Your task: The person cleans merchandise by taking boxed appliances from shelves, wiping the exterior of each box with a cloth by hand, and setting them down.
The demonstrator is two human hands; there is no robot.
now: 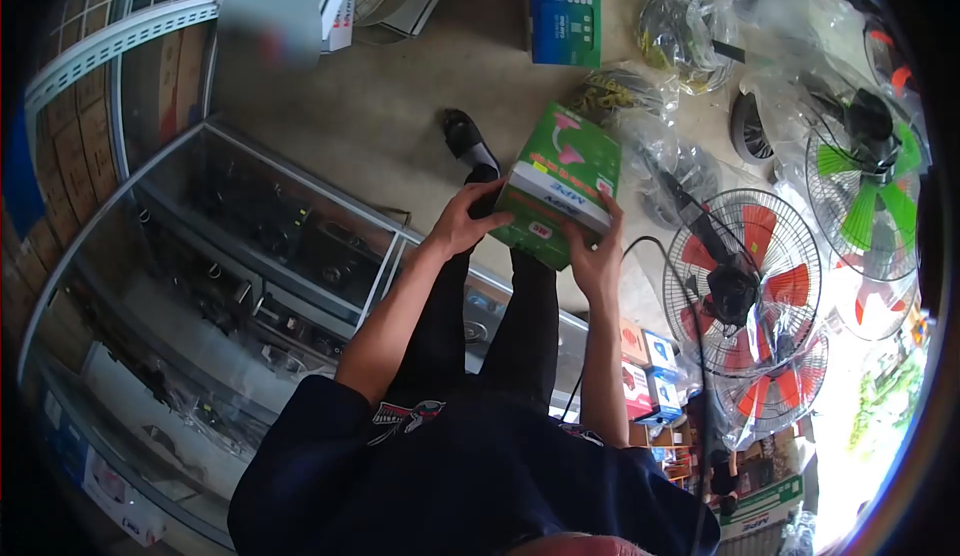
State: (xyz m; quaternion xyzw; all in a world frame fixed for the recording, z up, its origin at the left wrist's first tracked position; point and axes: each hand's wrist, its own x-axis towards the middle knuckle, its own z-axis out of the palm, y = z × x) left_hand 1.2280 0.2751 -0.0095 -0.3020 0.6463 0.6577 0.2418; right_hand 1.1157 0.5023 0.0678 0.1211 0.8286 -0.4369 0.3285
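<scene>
Gripping opposite sides — left fingers [490, 223], right fingers [613, 218] (both bare) hold the green box [576, 161].

Beside me is a glass display case [290, 218] with a pale metal frame and shelves behind its panes. At the case's upper-left end rises a metal rack [125, 61] with wire mesh. Beyond the case spreads a plain, dull brownish floor [385, 106]; well to its right, glaring daylight [860, 476] surrounds greenery [885, 386].

There's a red-bladed fan [735, 294], a green-bladed one [872, 201] near it, and I see a glass display case [290, 256] opposite.
</scene>
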